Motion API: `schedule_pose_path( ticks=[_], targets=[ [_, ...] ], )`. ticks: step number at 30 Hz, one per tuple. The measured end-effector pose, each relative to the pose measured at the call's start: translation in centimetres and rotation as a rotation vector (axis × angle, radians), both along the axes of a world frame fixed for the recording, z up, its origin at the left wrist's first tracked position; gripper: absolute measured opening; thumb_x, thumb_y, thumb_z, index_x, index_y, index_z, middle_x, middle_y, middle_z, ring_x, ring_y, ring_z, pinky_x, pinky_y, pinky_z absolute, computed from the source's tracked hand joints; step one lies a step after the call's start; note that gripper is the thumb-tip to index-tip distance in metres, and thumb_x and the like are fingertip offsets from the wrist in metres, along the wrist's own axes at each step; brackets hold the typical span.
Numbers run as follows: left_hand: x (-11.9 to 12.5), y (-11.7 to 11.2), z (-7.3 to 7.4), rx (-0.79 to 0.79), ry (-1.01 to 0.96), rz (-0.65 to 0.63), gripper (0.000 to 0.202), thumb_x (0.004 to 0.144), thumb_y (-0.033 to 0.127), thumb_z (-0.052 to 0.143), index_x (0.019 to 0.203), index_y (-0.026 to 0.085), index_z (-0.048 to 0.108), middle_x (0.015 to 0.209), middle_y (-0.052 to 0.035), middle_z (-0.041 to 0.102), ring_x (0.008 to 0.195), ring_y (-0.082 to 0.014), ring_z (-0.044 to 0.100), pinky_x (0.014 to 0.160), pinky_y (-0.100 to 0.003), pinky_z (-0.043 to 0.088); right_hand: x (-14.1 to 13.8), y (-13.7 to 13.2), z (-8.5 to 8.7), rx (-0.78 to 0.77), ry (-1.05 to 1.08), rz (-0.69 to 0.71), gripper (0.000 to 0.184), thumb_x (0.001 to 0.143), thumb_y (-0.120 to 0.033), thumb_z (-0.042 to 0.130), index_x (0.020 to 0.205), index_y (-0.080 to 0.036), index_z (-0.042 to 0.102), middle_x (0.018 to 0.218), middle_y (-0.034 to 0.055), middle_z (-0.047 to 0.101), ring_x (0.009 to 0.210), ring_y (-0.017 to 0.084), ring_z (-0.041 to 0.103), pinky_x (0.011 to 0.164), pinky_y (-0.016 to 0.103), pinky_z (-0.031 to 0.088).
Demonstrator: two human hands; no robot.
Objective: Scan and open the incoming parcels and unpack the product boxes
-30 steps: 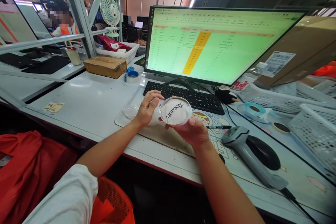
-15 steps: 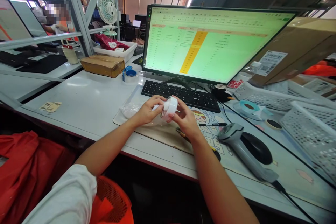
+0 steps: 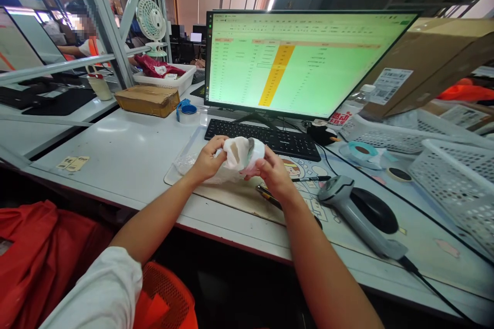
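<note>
My left hand (image 3: 209, 160) pinches a white soft crumpled sheet (image 3: 234, 153), thin like foam or tissue, which bulges open in front of the keyboard. My right hand (image 3: 275, 170) is closed around a white round cup-like piece (image 3: 256, 153) with a shiny rim. The sheet touches this piece on its left side; whether it comes from inside it I cannot tell. Beneath both hands, clear plastic wrap (image 3: 185, 163) lies on the desk mat. A yellow-and-black cutter knife (image 3: 270, 196) rests under my right wrist.
Behind the hands are a keyboard (image 3: 270, 139) and a monitor (image 3: 301, 61). To the right lie a barcode scanner (image 3: 358, 218), a mouse (image 3: 373, 209) and white baskets (image 3: 455, 175). A cardboard box (image 3: 148, 100) and a tape roll (image 3: 188, 112) sit at the left. Another person (image 3: 83, 36) is farther back.
My left hand has moved left, away from the right hand, drawing the white sheet wider. The round piece has turned, showing more of its rim. The view has shifted slightly.
</note>
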State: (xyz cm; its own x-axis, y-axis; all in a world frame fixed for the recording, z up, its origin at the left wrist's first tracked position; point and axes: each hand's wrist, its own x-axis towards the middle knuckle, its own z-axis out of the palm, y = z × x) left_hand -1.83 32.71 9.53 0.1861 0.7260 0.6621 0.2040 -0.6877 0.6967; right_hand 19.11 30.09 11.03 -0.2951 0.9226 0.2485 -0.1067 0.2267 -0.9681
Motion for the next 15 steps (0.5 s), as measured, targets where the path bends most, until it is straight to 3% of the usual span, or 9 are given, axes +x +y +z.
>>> schedule_pose_path(
  ticks=[3, 5, 10, 15],
  targets=[
    [0.6, -0.8, 0.0, 0.142, 0.156, 0.136, 0.014, 0.093, 0.026, 0.051, 0.089, 0.019, 0.062, 0.118, -0.0099, 0.067, 0.116, -0.0247, 0.057, 0.107, -0.041, 0.043, -0.5, 0.0, -0.3, 0.034, -0.174, -0.063, 0.095, 0.071, -0.063, 0.087, 0.148, -0.022, 0.050, 0.125, 0.0130, 0.066, 0.083, 0.021, 0.069, 0.059, 0.031, 0.062],
    [0.8, -1.1, 0.0, 0.208, 0.195, 0.128, 0.015, 0.094, 0.022, 0.049, 0.099, 0.019, 0.063, 0.120, -0.0104, 0.066, 0.117, -0.0248, 0.056, 0.107, -0.042, 0.043, -0.7, -0.1, -0.5, 0.031, -0.219, -0.038, 0.096, 0.073, -0.068, 0.083, 0.149, -0.020, 0.051, 0.120, 0.0131, 0.068, 0.083, 0.022, 0.069, 0.060, 0.032, 0.062],
    [0.8, -1.2, -0.1, 0.191, 0.190, -0.021, 0.030, 0.101, 0.038, 0.049, 0.121, 0.019, 0.060, 0.122, -0.0130, 0.059, 0.117, -0.0243, 0.058, 0.106, -0.041, 0.047, -0.7, -0.4, -0.1, -0.012, -0.150, 0.134, 0.092, 0.076, -0.080, 0.073, 0.143, -0.019, 0.060, 0.112, 0.0123, 0.072, 0.087, 0.026, 0.071, 0.066, 0.037, 0.064],
    [1.0, -1.4, -0.1, 0.188, 0.203, 0.048, 0.031, 0.096, 0.039, 0.060, 0.119, 0.020, 0.064, 0.131, -0.0134, 0.055, 0.123, -0.0280, 0.053, 0.112, -0.046, 0.042, -0.7, -0.4, -0.2, -0.046, -0.090, 0.184, 0.080, 0.080, -0.073, 0.075, 0.139, -0.021, 0.064, 0.124, 0.0124, 0.069, 0.093, 0.024, 0.070, 0.072, 0.036, 0.065]
  ],
)
